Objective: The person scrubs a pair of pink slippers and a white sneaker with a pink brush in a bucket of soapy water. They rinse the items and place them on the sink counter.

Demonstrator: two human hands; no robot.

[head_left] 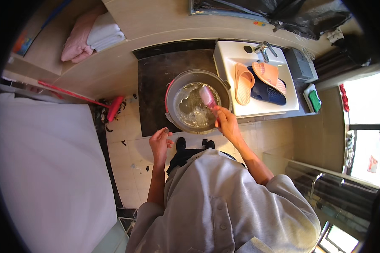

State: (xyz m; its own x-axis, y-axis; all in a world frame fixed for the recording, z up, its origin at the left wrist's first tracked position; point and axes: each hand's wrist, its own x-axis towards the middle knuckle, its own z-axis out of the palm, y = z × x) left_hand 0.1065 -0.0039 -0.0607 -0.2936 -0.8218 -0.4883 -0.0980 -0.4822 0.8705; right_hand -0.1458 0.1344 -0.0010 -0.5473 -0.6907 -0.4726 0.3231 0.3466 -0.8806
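Note:
A grey bucket (169,103) with water in it stands on the dark countertop, its rim reddish on the left side. My right hand (227,124) grips a pink brush (207,97) by the handle, and the pale bristle end is over or in the water inside the bucket. Ripples and some foam show on the water's surface. Just off the bucket's near left side, my left hand (159,143) has its fingers curled, thumb and forefinger together at a small greyish bit too small to name.
Orange slippers (243,84) and a dark blue slipper (268,92) lie in the white sink (283,107) under a tap (264,49). A green sponge (314,101) sits at the right. A red broom (114,109) and dark scraps are on the floor at left.

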